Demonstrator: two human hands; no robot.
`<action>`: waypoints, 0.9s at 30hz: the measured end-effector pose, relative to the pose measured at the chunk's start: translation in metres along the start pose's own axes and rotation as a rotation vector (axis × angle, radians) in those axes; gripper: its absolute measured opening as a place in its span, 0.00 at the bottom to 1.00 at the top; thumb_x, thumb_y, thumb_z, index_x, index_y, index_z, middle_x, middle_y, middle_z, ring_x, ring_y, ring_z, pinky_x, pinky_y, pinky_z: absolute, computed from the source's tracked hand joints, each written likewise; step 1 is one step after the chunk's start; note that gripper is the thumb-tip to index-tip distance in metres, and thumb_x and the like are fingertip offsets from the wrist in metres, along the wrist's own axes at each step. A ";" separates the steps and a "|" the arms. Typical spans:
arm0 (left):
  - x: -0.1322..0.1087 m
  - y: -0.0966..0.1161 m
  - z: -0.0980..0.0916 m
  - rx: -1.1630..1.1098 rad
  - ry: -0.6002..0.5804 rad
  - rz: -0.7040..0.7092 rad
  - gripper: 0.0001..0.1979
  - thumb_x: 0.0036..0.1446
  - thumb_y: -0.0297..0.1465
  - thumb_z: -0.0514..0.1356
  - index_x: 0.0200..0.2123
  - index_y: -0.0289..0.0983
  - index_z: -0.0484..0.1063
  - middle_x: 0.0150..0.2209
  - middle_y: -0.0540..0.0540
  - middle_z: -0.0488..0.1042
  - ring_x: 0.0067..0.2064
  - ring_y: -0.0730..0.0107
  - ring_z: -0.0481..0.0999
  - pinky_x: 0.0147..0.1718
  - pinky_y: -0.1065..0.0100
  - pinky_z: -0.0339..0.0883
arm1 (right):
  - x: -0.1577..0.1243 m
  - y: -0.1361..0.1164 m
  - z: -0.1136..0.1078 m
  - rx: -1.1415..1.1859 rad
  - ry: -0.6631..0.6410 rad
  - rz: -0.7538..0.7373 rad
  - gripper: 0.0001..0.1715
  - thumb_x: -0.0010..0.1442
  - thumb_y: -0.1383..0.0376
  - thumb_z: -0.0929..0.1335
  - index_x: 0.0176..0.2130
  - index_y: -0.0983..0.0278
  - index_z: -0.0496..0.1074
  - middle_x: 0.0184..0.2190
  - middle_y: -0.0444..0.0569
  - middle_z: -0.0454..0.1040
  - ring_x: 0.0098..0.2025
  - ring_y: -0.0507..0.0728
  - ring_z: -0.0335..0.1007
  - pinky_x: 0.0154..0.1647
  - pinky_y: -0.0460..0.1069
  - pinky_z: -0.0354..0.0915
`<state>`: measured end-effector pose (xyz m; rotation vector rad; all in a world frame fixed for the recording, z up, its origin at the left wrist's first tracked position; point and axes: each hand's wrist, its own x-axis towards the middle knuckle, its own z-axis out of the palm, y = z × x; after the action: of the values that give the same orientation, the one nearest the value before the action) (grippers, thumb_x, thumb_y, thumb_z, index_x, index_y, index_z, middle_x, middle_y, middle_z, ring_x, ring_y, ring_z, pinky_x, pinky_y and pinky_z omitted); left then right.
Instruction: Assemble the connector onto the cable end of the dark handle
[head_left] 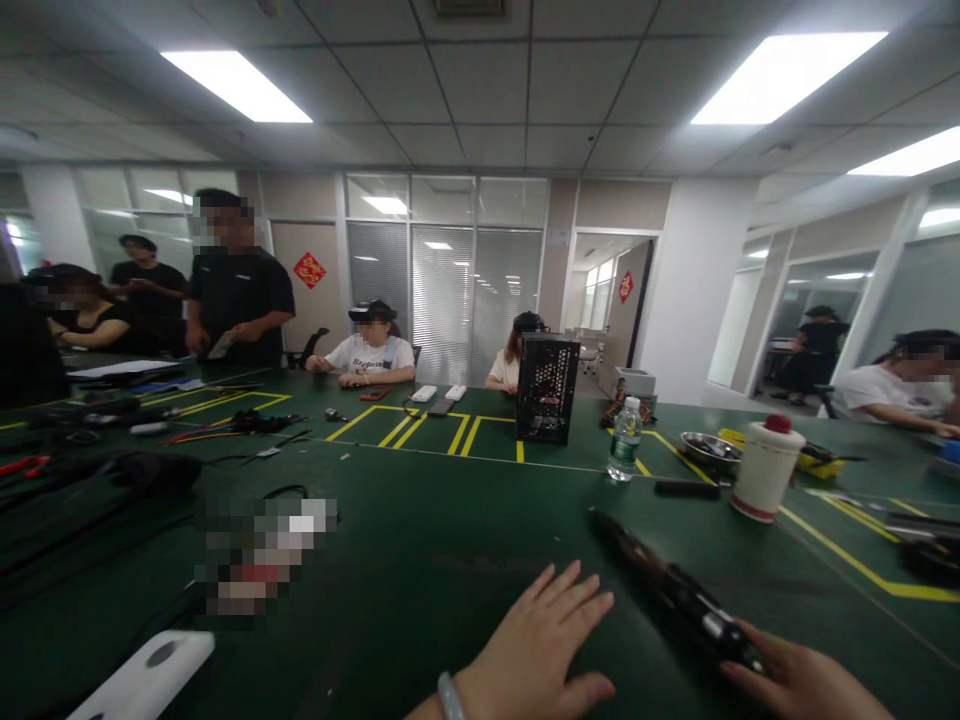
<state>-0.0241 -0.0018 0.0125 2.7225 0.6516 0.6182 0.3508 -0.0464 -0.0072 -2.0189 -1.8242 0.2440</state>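
My left hand (536, 635) is open, palm down with fingers spread, over the green table; a pale bangle is on its wrist. I cannot tell whether the palm touches the surface. At the lower right my right hand (799, 675) is closed around the near end of a long black tapered object (671, 585). That object has a shiny silvery spot near the grip and points away to the left; motion blur hides its exact kind. Beyond its tip stands a clear water bottle (624, 440).
A white bottle with a red cap (766, 470), a metal bowl (709, 452) and a black perforated computer case (547, 390) stand farther back. Dark cables (112, 480) and a white device (146, 680) lie left. Several people sit or stand around the table (420, 560).
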 end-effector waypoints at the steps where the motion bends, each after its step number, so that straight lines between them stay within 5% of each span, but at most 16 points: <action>1: 0.000 0.002 -0.003 0.018 0.028 -0.021 0.35 0.67 0.46 0.56 0.70 0.45 0.45 0.70 0.48 0.48 0.70 0.57 0.43 0.67 0.52 0.39 | 0.002 -0.018 0.011 0.050 -0.122 -0.085 0.23 0.56 0.53 0.70 0.51 0.51 0.78 0.43 0.48 0.82 0.42 0.69 0.78 0.39 0.51 0.71; 3: -0.001 0.004 -0.007 0.046 0.071 -0.061 0.32 0.69 0.46 0.53 0.70 0.45 0.46 0.70 0.49 0.49 0.70 0.59 0.44 0.67 0.53 0.39 | 0.004 -0.060 0.032 0.059 -0.238 -0.205 0.27 0.56 0.57 0.71 0.56 0.48 0.74 0.43 0.46 0.82 0.42 0.67 0.79 0.40 0.50 0.70; 7: -0.005 -0.003 0.000 0.103 0.114 -0.193 0.27 0.70 0.48 0.51 0.67 0.46 0.56 0.67 0.48 0.58 0.66 0.56 0.56 0.64 0.54 0.48 | 0.006 -0.140 0.060 -0.020 -0.266 -0.364 0.35 0.51 0.59 0.75 0.58 0.47 0.71 0.39 0.46 0.83 0.40 0.67 0.79 0.38 0.49 0.68; 10: -0.006 -0.012 0.008 0.170 0.222 -0.379 0.20 0.71 0.42 0.51 0.61 0.43 0.65 0.58 0.45 0.70 0.57 0.55 0.68 0.56 0.56 0.59 | 0.014 -0.172 0.070 0.004 -0.251 -0.434 0.24 0.54 0.61 0.74 0.51 0.47 0.76 0.38 0.44 0.83 0.41 0.64 0.79 0.39 0.48 0.66; 14: -0.006 -0.017 0.009 0.207 0.256 -0.444 0.16 0.69 0.41 0.54 0.54 0.42 0.72 0.52 0.46 0.73 0.53 0.56 0.69 0.55 0.56 0.58 | 0.027 -0.180 0.079 0.043 -0.200 -0.430 0.11 0.62 0.62 0.68 0.44 0.53 0.79 0.39 0.44 0.82 0.42 0.62 0.78 0.40 0.48 0.66; 19: -0.007 -0.016 0.004 0.177 0.239 -0.437 0.23 0.62 0.48 0.62 0.54 0.43 0.71 0.50 0.46 0.74 0.50 0.55 0.69 0.54 0.57 0.57 | 0.022 -0.178 0.086 0.060 -0.149 -0.356 0.26 0.59 0.67 0.67 0.57 0.59 0.71 0.52 0.50 0.76 0.49 0.61 0.75 0.50 0.50 0.67; 22: -0.007 -0.016 0.003 0.177 0.236 -0.435 0.21 0.58 0.47 0.65 0.51 0.43 0.72 0.47 0.47 0.74 0.49 0.55 0.69 0.52 0.57 0.58 | 0.008 -0.180 0.078 0.056 -0.129 -0.317 0.31 0.56 0.69 0.68 0.59 0.64 0.66 0.57 0.55 0.69 0.48 0.59 0.75 0.48 0.50 0.68; 27: -0.003 -0.016 0.005 0.181 0.197 -0.464 0.21 0.52 0.45 0.71 0.43 0.41 0.72 0.44 0.49 0.71 0.47 0.57 0.68 0.47 0.59 0.60 | -0.005 -0.178 0.054 -0.178 -0.248 -0.180 0.12 0.53 0.67 0.72 0.40 0.66 0.75 0.42 0.58 0.76 0.40 0.66 0.76 0.40 0.53 0.68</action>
<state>-0.0300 0.0102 0.0017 2.5414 1.3955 0.7378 0.1671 -0.0300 0.0161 -1.9963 -2.2387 0.3001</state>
